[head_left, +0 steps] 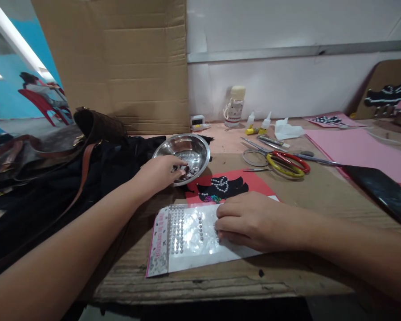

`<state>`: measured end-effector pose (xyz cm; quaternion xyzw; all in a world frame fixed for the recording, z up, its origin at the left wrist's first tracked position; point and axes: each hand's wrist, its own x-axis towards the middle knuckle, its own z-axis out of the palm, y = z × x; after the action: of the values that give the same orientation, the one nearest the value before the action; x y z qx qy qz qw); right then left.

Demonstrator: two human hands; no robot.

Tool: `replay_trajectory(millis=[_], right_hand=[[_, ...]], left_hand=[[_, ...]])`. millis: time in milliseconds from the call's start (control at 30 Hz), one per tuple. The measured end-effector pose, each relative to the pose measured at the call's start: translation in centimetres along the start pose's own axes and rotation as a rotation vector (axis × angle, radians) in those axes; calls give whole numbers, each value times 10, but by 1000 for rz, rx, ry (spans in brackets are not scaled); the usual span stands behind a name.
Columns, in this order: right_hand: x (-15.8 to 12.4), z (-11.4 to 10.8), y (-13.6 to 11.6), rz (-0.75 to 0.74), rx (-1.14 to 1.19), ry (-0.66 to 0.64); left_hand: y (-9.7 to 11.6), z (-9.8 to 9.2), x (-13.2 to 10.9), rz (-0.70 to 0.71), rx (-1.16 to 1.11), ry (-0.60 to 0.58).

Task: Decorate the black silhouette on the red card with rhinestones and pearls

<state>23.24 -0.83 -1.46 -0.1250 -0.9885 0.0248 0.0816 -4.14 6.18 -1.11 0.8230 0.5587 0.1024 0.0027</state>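
My left hand [165, 173] reaches over the near rim of a steel bowl [199, 141]. Its fingers are bent and drawn together above small shiny beads [194, 171] in the bowl; whatever is between them is too small to make out. My right hand [245, 220] rests on a white sheet of stick-on pearl beads [190, 249], its fingers curled down at a short row of pearls. The fingertips are partly hidden. Just behind the sheet, a black cut-out [232, 189] decorated with pearls and green and pink beads lies on red paper [259, 178].
Red- and yellow-handled scissors [287, 162], tweezers [257, 170] and glue bottles [265, 122] lie behind my right hand. A phone [381, 189] and pink sheets [364, 151] are at right. A bag [96, 129] and black cloth [120, 156] sit at left. A drink bottle [234, 109] stands by the wall.
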Motion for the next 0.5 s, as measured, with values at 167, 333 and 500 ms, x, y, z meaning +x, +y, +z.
replay_trajectory(millis=[167,333,500], right_hand=[[1,2,1,12,2,7],[1,6,3,17,-9,29],[0,5,3,27,-10,23]], left_hand=[[6,0,-1,140,-23,7],[6,-1,0,138,0,-23],[4,-1,4,91,13,-45]])
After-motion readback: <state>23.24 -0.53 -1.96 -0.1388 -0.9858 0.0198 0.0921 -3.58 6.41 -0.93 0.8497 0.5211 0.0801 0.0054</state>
